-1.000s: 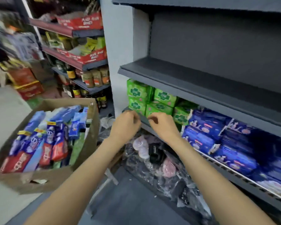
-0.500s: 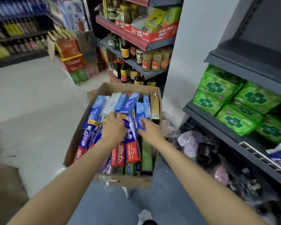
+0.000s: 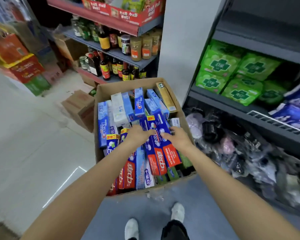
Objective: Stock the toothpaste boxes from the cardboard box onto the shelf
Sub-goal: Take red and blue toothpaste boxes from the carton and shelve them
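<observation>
Cardboard box [image 3: 184,118] sat on the floor in the middle of the shot, packed with toothpaste boxes [image 3: 119,111], mostly blue ones plus some with red ends, lying lengthwise and jumbled on top of each other; a yellowish carton [image 3: 166,97] leaned along the far right wall inside it. Both hands were down in the box over a pair of blue-and-red toothpaste boxes [image 3: 160,149] that sat on top of the pile, tilted toward the near right; the left hand [image 3: 137,135] had its fingers curled onto the left edge of that pair, and the right hand [image 3: 177,135] gripped the right edge with its thumb on top, so it looked like a two-handed pinch from either side. To the right stood the dark shelf [image 3: 220,99]; green packs [image 3: 232,73] were stacked on it, with blue and purple packs [image 3: 294,108] further right; below that lay a heap of dark stuff in clear plastic bags [image 3: 232,144], too blurry to make out. Far behind the box, another rack held sauce bottles and jars [image 3: 121,44]; white shoes [image 3: 177,212] showed at the near edge on the grey floor.
</observation>
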Available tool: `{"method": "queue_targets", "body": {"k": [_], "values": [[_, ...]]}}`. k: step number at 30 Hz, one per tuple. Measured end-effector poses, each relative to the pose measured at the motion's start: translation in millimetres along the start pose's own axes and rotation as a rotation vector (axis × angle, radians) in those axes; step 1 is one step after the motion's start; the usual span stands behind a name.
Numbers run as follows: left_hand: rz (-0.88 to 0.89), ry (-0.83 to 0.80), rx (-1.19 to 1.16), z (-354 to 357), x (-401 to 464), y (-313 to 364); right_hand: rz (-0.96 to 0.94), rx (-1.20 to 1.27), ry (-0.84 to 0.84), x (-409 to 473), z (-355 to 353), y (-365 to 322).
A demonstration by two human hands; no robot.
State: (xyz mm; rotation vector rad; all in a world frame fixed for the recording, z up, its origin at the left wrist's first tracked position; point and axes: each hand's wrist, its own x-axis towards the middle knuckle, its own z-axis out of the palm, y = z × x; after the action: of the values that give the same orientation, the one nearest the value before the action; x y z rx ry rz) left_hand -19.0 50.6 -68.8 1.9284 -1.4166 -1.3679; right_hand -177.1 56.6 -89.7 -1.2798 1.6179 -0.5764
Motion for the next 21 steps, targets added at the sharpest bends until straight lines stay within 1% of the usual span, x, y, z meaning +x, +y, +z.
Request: {"method": "queue_targets", "body": {"k": [1,4,5,7,9,11,13,16,19,21], "values": [[0.021,-0.004,-0.039,-1.1,1.6,2.5,0.022,0.051,0.041,-3.6,-3.8,-0.2],[0.094,-0.012,-0.066,-1.7,-0.4,23.4,0.005,0.258,0.093,-21.4,-22.1,-7.2],[0.104,-0.03,-0.114,0.4,-0.1,33.1,0.001,0.332,0.12,-26.9,-29.7,-9.0],[0.089,-0.115,-0.328,8.0,-3.4,57.8,0.023,0.494,0.175,-38.3,-47.9,-11.3],[0.026,-0.216,-0.512,22.2,-7.1,83.9,0.042,0.733,0.207,-51.2,-74.3,-13.9],[-0.012,-0.3,-0.586,42.1,-14.4,112.5,0.063,1.004,0.201,-63.9,-108.2,-13.7],[-0.016,-0.37,-0.651,71.1,-24.6,144.2,0.077,1.136,0.18,-82.5,-149.5,-9.6],[-0.023,-0.474,-0.76,117.3,-40.0,185.4,0.044,1.104,0.202,-107.4,-204.2,3.7],[0.043,-0.536,-0.915,179.6,-66.6,231.5,0.012,1.016,0.243,-135.1,-271.5,29.1],[0.077,-0.573,-0.942,223.6,-85.3,259.6,0.011,0.977,0.28,-153.0,-319.6,49.3]]}}
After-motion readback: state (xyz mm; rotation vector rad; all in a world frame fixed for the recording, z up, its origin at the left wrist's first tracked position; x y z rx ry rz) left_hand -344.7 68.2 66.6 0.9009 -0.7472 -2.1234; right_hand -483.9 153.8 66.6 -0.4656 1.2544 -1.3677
